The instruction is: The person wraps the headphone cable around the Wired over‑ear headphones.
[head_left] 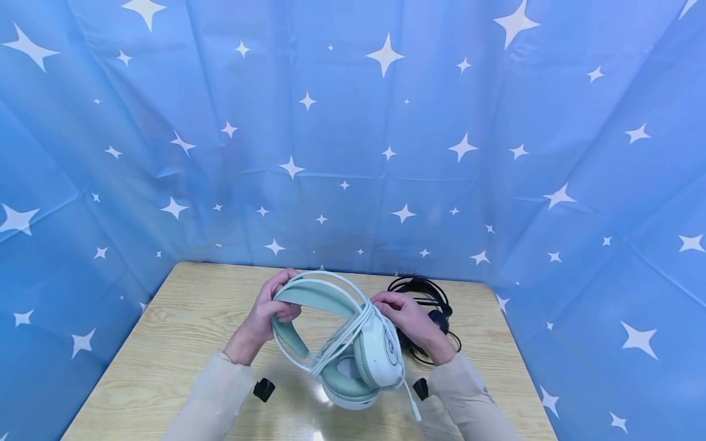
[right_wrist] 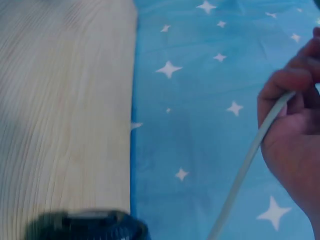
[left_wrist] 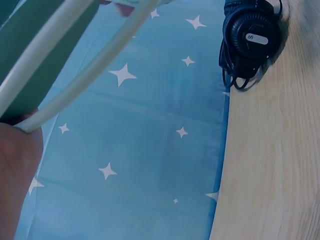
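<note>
A mint-green headset (head_left: 384, 358) with a white ear cup and a slim microphone boom (head_left: 413, 407) is held up above the table. My left hand (head_left: 269, 306) grips its headband at the left, with the fingers curled round it. Loops of pale cable (head_left: 330, 343) are wound about the headband and ear cups. At the right, by the upper ear cup, my right hand (head_left: 408, 317) pinches a strand of this cable. The right wrist view shows the strand (right_wrist: 243, 167) running down from between finger and thumb; the left wrist view shows the headband (left_wrist: 30, 75) close up.
Black headphones (head_left: 439, 318) with a coiled black cable lie on the wooden table (head_left: 182, 312), behind and beside my right hand. A blue curtain (head_left: 353, 135) with white stars stands round the table's back and sides.
</note>
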`<state>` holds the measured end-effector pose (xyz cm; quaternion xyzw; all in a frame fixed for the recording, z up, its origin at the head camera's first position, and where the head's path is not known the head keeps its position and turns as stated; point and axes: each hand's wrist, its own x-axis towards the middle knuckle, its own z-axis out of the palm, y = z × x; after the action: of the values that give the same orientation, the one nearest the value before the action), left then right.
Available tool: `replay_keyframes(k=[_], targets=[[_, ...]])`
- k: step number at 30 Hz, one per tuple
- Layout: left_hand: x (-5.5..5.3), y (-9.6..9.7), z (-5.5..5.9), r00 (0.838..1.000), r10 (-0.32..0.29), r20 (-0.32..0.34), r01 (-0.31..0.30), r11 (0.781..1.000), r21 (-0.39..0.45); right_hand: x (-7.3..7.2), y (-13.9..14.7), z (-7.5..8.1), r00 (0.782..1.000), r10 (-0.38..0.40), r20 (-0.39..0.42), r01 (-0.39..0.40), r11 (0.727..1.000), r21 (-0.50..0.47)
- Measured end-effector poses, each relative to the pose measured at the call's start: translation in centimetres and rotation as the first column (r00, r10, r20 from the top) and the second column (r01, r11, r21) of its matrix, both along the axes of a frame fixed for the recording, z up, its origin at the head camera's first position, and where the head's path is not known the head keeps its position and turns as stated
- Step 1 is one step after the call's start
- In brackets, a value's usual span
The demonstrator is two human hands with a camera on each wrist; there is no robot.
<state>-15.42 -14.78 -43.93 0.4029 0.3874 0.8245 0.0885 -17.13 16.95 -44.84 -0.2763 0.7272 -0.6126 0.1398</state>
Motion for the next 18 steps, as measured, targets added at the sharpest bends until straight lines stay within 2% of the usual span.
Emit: replay_keyframes(k=[5, 9, 11, 14, 18], targets=[[-0.2, -0.5, -0.1, 0.997, -0.062, -0.038, 0.062, 0.998, 0.007, -0.2, 1.0, -0.6, 0.997, 0.07, 0.013, -0.07, 0.995, 0.074], [-0.2, -0.5, -0.2, 0.992, -0.122, -0.041, 0.123, 0.992, 0.032, -0.2, 1.5, -1.3, 0.987, 0.131, 0.092, -0.137, 0.989, 0.062], [-0.1, -0.4, -0.2, 0.989, -0.147, -0.028, 0.149, 0.986, 0.071, -0.2, 1.8, -1.7, 0.982, 0.139, 0.13, -0.147, 0.988, 0.052], [-0.1, -0.4, -0.1, 0.979, -0.202, -0.002, 0.199, 0.965, 0.172, -0.2, 2.0, -2.5, 0.985, 0.108, 0.136, -0.115, 0.992, 0.05], [-0.3, -0.2, 0.3, 0.961, -0.276, 0.011, 0.26, 0.919, 0.296, -0.1, 2.1, -3.8, 0.99, 0.05, 0.128, -0.054, 0.998, 0.024]])
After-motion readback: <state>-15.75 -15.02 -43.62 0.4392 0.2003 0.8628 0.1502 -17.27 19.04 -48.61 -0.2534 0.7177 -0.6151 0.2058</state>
